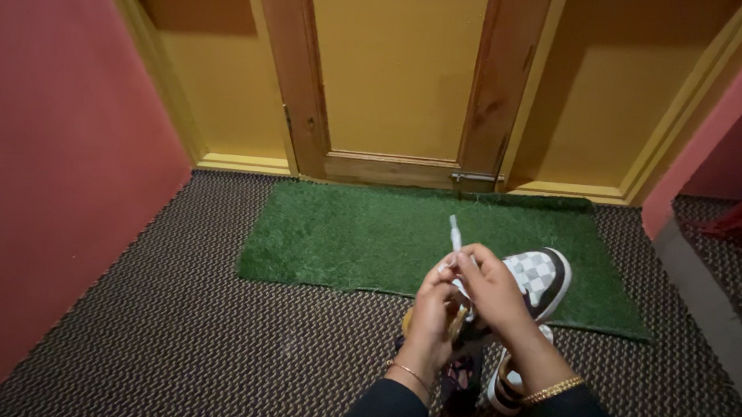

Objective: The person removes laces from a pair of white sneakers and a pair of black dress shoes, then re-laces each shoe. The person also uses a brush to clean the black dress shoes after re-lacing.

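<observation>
From the head view I see both hands met over a checkered shoe (540,279) that sits at the near edge of the green mat (343,233), its toe pointing toward the wooden door (399,78); the left hand (433,315) is curled in against the shoe's inner side, and the right hand (493,289) is pinched shut on a white lace (455,233) whose stiff tip stands up above the knuckles; whether the left fingers also grip the lace or only steady the shoe I cannot tell, since the right hand covers them. A second shoe (512,383) lies just below, partly hidden by the wrists, on the dark woven carpet (184,344). To do the lacing well, I judge the pinch should stay close to the tip so it does not bend; the shoe should be held firmly so the eyelets do not turn away; and the lace should be drawn through without twisting, with slack kept even on both sides.
</observation>
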